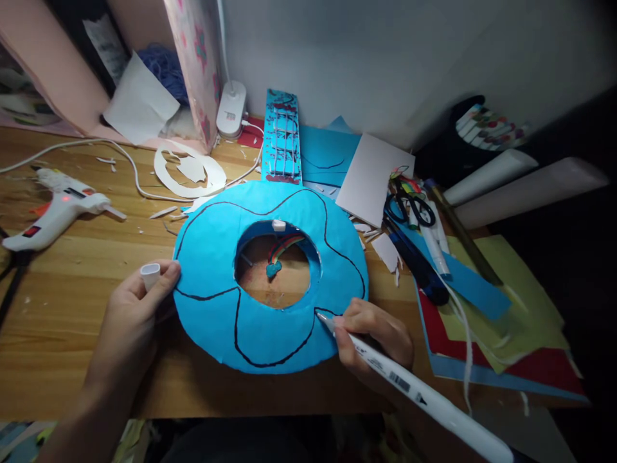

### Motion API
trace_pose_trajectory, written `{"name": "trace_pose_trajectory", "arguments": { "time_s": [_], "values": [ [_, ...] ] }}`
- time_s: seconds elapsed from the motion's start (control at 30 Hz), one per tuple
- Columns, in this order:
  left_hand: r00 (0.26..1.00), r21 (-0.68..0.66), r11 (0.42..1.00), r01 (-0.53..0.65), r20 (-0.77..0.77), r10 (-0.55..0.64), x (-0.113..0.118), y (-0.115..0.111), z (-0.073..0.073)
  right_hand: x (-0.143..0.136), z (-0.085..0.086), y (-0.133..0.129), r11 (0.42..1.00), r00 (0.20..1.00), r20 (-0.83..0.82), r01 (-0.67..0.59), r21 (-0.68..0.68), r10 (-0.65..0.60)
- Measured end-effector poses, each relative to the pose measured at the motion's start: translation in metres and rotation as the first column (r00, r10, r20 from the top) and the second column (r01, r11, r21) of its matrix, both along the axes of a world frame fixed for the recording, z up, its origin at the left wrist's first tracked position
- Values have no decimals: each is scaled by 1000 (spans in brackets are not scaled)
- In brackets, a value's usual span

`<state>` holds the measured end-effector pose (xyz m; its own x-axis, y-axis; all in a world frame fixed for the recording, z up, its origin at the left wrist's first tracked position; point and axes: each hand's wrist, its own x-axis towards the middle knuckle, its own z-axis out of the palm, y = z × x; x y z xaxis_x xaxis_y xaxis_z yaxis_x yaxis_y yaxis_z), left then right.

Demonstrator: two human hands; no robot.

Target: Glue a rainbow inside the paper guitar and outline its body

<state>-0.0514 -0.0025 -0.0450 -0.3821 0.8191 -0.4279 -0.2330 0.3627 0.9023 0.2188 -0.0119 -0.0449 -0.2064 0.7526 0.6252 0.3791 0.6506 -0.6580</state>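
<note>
A round blue paper-covered ring (212, 257) with a large centre hole lies on the wooden desk (72, 270). Black curved lines run over its face. My right hand (378, 337) grips a white marker (424, 395), its tip touching the ring's lower right part near the hole. My left hand (132, 305) rests at the ring's left edge and pinches the white marker cap (150, 275) between thumb and fingers. A blue neck-shaped piece with strings (282, 138) extends from the ring's far side.
A white glue gun (53, 212) lies at the left with its cable. White paper scraps (190, 170) sit behind the ring. At the right are scissors (409, 206), markers, and coloured paper sheets (506, 321). A marker case (486, 125) and rolled paper (525, 186) stand far right.
</note>
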Motion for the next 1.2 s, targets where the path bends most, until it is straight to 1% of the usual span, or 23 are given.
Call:
{"name": "trace_pose_trajectory", "arguments": {
  "time_s": [0.07, 0.13, 0.2, 0.33, 0.4, 0.47, 0.5, 0.6, 0.73, 0.87, 0.93, 1.1, 1.2],
  "values": [
    [1000, -6, 1000, -3, -1, 3, 0, 0, -1, 0, 0, 0, 1000, 1000, 3, -14, -16, 14],
    [1000, -13, 1000, 1, 2, -1, 0, 0, -1, -1, 1, -1, 998, 1000, -1, 14, -59, -14],
    [1000, -7, 1000, -1, 1, 1, 1, 0, -1, -1, 3, -1, 997, 999, -4, 39, -73, -39],
    [1000, 6, 1000, 8, -6, -8, 1, 0, 0, 0, 5, -2, 996, 1000, 9, -26, -90, 27],
    [1000, 5, 1000, 10, -9, -10, 1, 0, 0, 1, 4, -2, 994, 1000, -1, -7, -113, 7],
    [1000, 3, 1000, -2, -13, 2, 0, 0, 0, 1, 4, -2, 993, 999, -9, 34, -111, -35],
    [1000, 5, 1000, -7, -14, 7, 0, 0, 0, 1, 4, -2, 994, 1000, -5, 26, -108, -27],
    [1000, 13, 1000, -12, -11, 12, 1, 0, 1, 1, 8, -1, 993, 999, 7, -51, -108, 52],
    [1000, 20, 1000, -14, -17, 15, 2, 0, 2, 1, 8, -3, 995, 1000, -10, -6, -104, 5],
    [999, 29, 999, -26, -40, 28, 2, 1, 0, 1, 3, -6, 990, 998, -28, -56, -127, 53],
    [998, 35, 999, -33, -49, 34, 3, 2, -1, 1, 2, -7, 991, 999, -45, -33, -133, 27],
    [998, 26, 999, -32, -47, 33, 3, 2, -2, -1, 4, -8, 995, 998, -3, -68, -74, 68],
    [999, 33, 999, -32, -41, 33, 3, 2, -2, -2, 5, -8, 996, 999, -4, -47, -73, 47]
  ]
}}
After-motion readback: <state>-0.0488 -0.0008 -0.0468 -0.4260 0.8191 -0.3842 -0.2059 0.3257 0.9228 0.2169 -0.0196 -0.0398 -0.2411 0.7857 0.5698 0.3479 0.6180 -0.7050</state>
